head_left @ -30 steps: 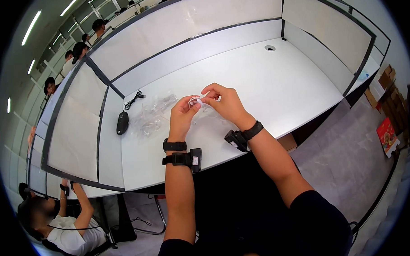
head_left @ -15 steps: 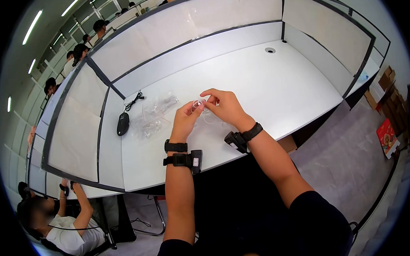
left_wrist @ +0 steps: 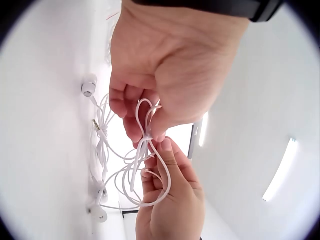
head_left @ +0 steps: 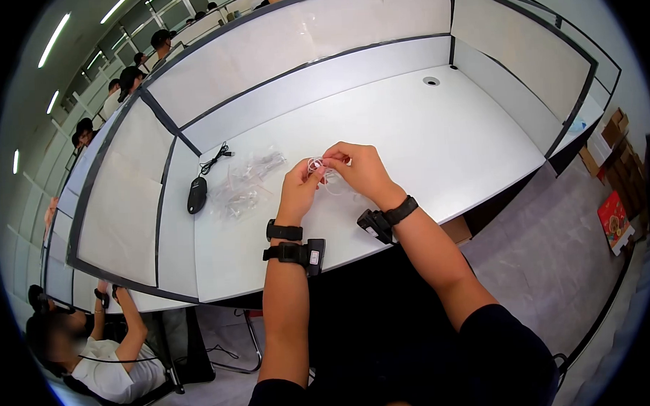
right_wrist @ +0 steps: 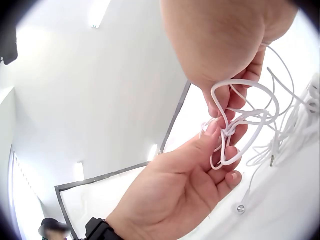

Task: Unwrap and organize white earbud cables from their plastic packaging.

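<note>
the white surface (head_left: 408, 121) is the biggest thing here, with pale partition panels (head_left: 249, 69) standing along its back and sides. clear plastic bags (head_left: 242, 188) lie crumpled together toward its left end. the left hand (head_left: 296, 190) and the right hand (head_left: 363, 174) meet above the surface, just beside those bags. the left hand grasps the white earphone cord (right_wrist: 261, 114) between thumb and fingers, and the right hand pinches the same cord close by, fingertips nearly meeting. past the bags, a black mouse (head_left: 196, 195) lies near the left panel, its cable bunched behind it.

the cord sits in loose loops between the fingers, drawn together at a knot-like crossing (left_wrist: 146, 138). i judge the step in hand to be work at that crossing; whether it is being tied or undone i can't tell. the next move seems to call for a steady pinch from one hand while the other draws a single strand. smallest are the earbuds (left_wrist: 88, 88) and the metal plug (left_wrist: 96, 124), below the hands; whether they touch the surface isn't clear.
</note>
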Demonstrator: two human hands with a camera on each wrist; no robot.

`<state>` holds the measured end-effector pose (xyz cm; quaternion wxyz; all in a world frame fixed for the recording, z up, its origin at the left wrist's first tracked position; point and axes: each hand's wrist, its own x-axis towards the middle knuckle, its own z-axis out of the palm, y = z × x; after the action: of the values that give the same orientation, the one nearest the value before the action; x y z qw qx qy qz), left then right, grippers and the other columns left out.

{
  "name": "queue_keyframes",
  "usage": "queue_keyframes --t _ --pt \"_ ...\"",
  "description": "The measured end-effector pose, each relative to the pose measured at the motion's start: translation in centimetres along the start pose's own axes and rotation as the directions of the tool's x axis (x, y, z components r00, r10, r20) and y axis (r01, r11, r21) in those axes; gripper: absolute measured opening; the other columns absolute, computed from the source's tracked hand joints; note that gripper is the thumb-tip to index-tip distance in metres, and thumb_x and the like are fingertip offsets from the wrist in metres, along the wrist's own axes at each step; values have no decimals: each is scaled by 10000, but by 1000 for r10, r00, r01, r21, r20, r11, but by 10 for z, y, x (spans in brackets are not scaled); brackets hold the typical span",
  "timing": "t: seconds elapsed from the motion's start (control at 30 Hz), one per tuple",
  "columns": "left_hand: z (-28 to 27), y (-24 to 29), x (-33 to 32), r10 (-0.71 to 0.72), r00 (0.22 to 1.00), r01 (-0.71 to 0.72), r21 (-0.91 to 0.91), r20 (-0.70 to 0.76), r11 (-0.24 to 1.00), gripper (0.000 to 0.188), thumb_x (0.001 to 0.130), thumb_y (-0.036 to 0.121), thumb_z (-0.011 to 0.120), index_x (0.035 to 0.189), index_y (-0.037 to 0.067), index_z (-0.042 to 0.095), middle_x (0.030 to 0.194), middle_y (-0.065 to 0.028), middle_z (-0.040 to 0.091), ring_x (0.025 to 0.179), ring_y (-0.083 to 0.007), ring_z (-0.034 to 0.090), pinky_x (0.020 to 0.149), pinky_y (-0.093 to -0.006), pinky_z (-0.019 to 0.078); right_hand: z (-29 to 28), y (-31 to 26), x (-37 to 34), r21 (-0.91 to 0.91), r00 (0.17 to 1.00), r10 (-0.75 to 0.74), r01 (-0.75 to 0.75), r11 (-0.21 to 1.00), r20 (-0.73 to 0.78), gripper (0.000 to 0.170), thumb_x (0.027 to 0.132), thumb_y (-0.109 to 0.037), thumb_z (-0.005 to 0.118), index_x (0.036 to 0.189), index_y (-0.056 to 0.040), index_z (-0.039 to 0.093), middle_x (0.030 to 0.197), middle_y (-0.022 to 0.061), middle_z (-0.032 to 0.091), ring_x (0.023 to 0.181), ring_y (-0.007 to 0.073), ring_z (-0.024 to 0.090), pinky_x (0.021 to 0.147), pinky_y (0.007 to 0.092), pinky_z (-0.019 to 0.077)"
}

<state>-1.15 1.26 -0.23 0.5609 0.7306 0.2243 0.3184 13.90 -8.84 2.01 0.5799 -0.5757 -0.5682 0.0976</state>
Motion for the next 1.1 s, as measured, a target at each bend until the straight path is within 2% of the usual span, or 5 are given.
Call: queue_keyframes --t 0.33,0.63,0.83,0.97,1.1 --pt "3 3 -2 54 998 -55 -11 -18 998 259 935 44 636 1194 33 619 932 -25 672 764 -96 583 699 -234 479 -2 3 0 30 999 -31 30 999 37 213 875 -49 671 1080 -33 615 822 133 730 747 263 712 691 319 548" --pt "5 8 -4 88 996 -84 105 -31 991 380 921 1 590 1287 89 641 869 -34 658 749 -100 577 707 -240 478 -2 -2 -1 94 993 97 -102 990 60 244 870 -72 706 1089 -42 602 814 128 741 736 210 721 679 292 543" --pt "6 14 -8 96 995 -90 187 -22 978 651 918 -26 570 1523 99 367 847 -9 624 780 -96 551 772 -247 473 1 6 -1 88 988 120 -128 988 93 192 864 -83 709 1036 -28 645 797 115 742 723 197 715 686 285 539" --pt "6 18 -12 146 989 -137 368 2 920 678 894 -55 542 1520 136 366 881 -109 680 766 -199 632 759 -310 508 2 9 -2 58 983 118 -127 990 142 181 863 -100 696 1030 -30 687 798 92 746 689 186 699 679 288 532" --pt "8 19 -11 168 986 -162 379 19 911 687 885 -66 541 1517 141 371 902 -120 690 806 -214 660 773 -317 514 2 12 -2 35 984 88 -95 995 156 169 861 -108 688 1011 -35 711 776 71 745 672 173 692 666 283 524"
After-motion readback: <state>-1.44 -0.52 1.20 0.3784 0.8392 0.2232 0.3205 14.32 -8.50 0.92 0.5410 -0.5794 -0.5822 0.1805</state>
